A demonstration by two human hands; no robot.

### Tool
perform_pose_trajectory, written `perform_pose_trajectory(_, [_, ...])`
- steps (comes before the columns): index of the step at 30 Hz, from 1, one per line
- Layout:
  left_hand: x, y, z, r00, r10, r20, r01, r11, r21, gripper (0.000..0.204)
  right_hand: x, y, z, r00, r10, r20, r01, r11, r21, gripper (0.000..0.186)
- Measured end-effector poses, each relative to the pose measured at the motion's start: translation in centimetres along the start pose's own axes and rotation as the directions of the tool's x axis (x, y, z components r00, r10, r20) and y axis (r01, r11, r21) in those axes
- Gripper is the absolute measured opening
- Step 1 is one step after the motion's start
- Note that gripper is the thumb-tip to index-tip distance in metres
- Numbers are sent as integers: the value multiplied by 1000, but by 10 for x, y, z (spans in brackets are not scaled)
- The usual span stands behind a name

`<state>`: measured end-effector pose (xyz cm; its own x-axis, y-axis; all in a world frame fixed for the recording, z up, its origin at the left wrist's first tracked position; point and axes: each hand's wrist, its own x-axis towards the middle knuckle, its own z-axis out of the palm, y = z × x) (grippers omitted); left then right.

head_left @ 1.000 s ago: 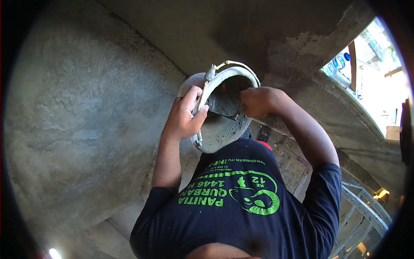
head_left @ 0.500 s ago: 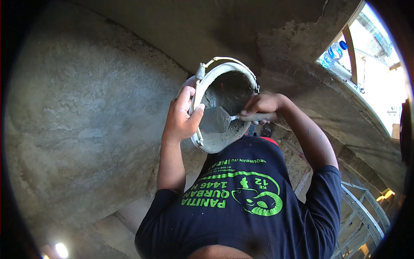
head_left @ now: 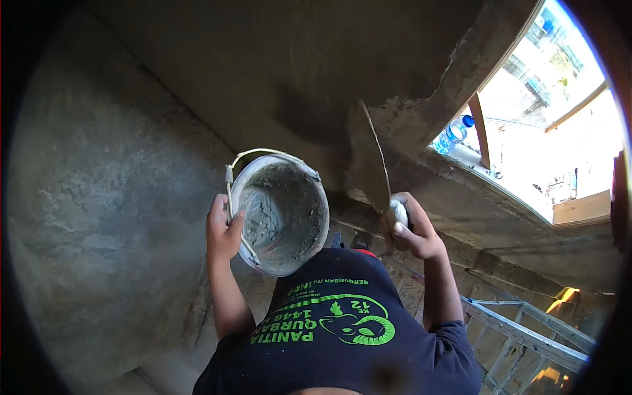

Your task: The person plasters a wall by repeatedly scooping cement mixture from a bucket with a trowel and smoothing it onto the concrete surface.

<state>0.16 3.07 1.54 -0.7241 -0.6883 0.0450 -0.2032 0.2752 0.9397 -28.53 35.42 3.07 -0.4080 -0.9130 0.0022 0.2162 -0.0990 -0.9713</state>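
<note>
My left hand point(head_left: 224, 235) grips the rim of a pale bucket point(head_left: 318, 210), its thumb over the edge. The bucket is tilted so that its mouth faces me. Wet grey mortar point(head_left: 261, 220) lies inside and coats the wall. A thin handle of wire or cord arches over the rim. To the right of the bucket, my right hand point(head_left: 416, 230) is closed around the handle of a trowel point(head_left: 372, 164). Its blade stands up, seen nearly edge-on, close to the plastered wall and apart from the bucket. Whether the blade touches the wall, I cannot tell.
A rough plastered wall point(head_left: 125, 197) extends along the left and ahead. At the upper right is a bright opening with a plastic bottle point(head_left: 452, 133) on its sill and a wooden board point(head_left: 582, 208). A metal ladder point(head_left: 526, 332) stands at the lower right.
The trowel has come out of the bucket and turned upright to its right. The bucket and my left hand have shifted left and lower in view.
</note>
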Motion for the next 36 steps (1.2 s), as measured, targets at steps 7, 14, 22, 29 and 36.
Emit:
perform_pose_trajectory(7, [-3, -1, 7, 994, 15, -110, -24, 996, -86, 20, 46, 8, -11, 832, -544, -109, 111, 355, -928, 53])
perform_pose_trajectory(14, [-7, -11, 4, 994, 7, -106, -21, 991, -131, 20, 91, 3, -25, 680, -729, -83, -1, 112, -994, 58])
perform_pose_trajectory(22, [-19, -29, -4, 989, 0, -146, -18, 993, -116, 18, 78, 33, -45, 821, -538, -193, -256, -44, -966, 61])
perform_pose_trajectory(29, [-16, -34, -5, 989, 27, -146, -35, 998, -53, 18, 98, -25, -26, 689, -722, -64, -139, -45, -989, 65])
perform_pose_trajectory(36, [-21, -49, -10, 985, 45, -170, -58, 996, -71, 21, 88, 52, -47, 872, -465, -154, -295, -247, -923, 66])
